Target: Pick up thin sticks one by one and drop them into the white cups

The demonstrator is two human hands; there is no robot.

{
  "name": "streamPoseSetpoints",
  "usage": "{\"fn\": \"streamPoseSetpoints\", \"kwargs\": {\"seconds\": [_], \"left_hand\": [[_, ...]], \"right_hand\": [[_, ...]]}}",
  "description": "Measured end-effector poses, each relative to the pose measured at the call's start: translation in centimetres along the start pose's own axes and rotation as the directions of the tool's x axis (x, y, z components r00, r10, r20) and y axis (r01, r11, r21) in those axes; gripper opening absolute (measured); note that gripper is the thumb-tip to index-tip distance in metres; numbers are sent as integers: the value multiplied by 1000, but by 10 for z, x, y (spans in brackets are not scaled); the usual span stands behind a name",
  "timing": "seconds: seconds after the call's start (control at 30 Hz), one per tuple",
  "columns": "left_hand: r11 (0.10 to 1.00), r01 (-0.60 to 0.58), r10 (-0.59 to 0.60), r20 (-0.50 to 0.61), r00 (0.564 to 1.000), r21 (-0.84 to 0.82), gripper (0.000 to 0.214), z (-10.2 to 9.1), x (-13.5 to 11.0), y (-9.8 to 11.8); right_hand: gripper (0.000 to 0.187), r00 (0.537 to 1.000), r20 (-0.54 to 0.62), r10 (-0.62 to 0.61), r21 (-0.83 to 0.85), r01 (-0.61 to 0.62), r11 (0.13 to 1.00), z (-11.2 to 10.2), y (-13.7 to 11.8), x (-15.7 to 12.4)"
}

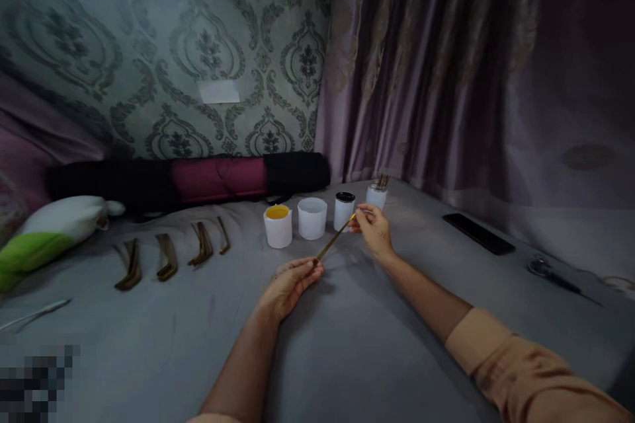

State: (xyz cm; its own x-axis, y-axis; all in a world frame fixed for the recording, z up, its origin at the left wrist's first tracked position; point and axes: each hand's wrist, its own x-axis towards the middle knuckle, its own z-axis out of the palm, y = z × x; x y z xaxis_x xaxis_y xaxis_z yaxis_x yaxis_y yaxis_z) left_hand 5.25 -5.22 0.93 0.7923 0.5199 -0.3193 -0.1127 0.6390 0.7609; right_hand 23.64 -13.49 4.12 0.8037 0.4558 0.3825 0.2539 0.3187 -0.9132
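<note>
A thin brown strip (335, 238) with a yellowish, shiny upper end slants up to the right between my hands. Its lower end is pinched in the fingers of my left hand (292, 285). At the upper end, the thumb and fingers of my right hand (373, 230) close on the strip. Just behind stand a white cup with a dark top (344, 213), a plain white cup (312, 219) and a white cup of yellow stuff (278, 231). Partly hidden by my right hand, another white cup (377, 195) holds several thin brown sticks.
Several bundles of bent brown strips (129, 268) lie on the grey sheet (198, 344) at left. A white and green plush toy (59, 231) and a long black and maroon roll (218, 178) are behind. At right are a black phone (479, 233) and a dark slim tool (555, 276).
</note>
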Motion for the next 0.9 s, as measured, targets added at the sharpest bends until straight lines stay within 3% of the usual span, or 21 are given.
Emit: {"fn": "streamPoseSetpoints", "kwargs": {"seconds": [0.23,0.43,0.9], "left_hand": [[1000,-14,14,6,1000,11,15,0,0,1],[1000,-18,18,-3,1000,-5,14,-2,1,1],[999,-34,33,-10,999,-24,10,-3,0,0]], "right_hand": [[33,999,-24,26,30,-25,999,-3,-6,3],[34,997,-79,15,28,-13,1000,-22,-17,19],[12,922,-346,-177,-139,136,981,-85,-93,109]]}}
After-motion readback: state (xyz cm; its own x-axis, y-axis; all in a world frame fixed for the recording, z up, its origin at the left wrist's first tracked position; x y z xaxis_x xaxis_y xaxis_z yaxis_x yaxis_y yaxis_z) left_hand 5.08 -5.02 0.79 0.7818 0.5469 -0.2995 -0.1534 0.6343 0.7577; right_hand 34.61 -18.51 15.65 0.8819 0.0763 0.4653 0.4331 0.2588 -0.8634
